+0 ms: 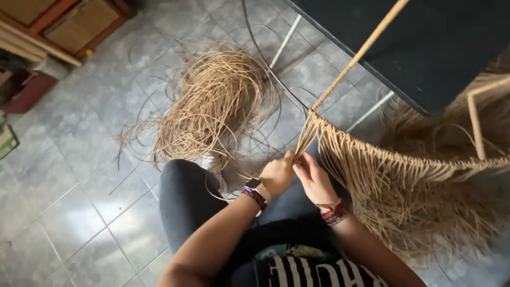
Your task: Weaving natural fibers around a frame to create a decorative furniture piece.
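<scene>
Seen from my headcam: my left hand [277,175] and right hand [314,179] both pinch raffia strands [304,142] just above them, where the wrapped hoop frame [361,53] runs up-right; the right hand sits nearer its fringe [404,186]. A loose raffia bundle [212,106] lies on the grey tiled floor [69,170], beyond my knee.

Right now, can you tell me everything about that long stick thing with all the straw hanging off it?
The wrapped rod is thin and tan, bound in pale fibre. It slants from the upper right down toward the hands, then curves right, under a dark table. From that curved part a thick fringe of straw strands hangs toward the floor. The left hand and right hand pinch strands where the fringe begins, just above the person's lap.
</scene>
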